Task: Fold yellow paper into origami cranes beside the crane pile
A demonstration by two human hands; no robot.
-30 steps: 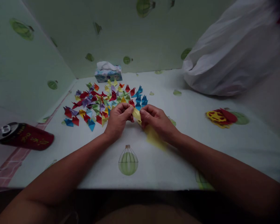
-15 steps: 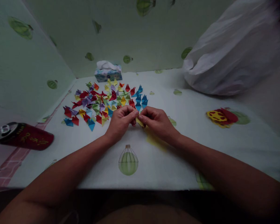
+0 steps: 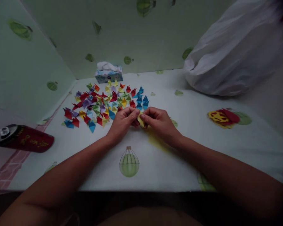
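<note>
Head view: I see left hand point(image 3: 121, 123) and right hand point(image 3: 160, 125) pinching yellow paper point(image 3: 141, 120) between fingertips. Step in hand, I judge: creasing small folds. Next move calls for steady two-sided grip, even pressure. Folded paper pieces point(image 3: 102, 108) lie beyond left hand's fingers.

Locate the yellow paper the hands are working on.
In the head view, the yellow paper is near the picture's middle, pinched between the left hand and right hand, on the near side of the blue origami pieces.
</note>
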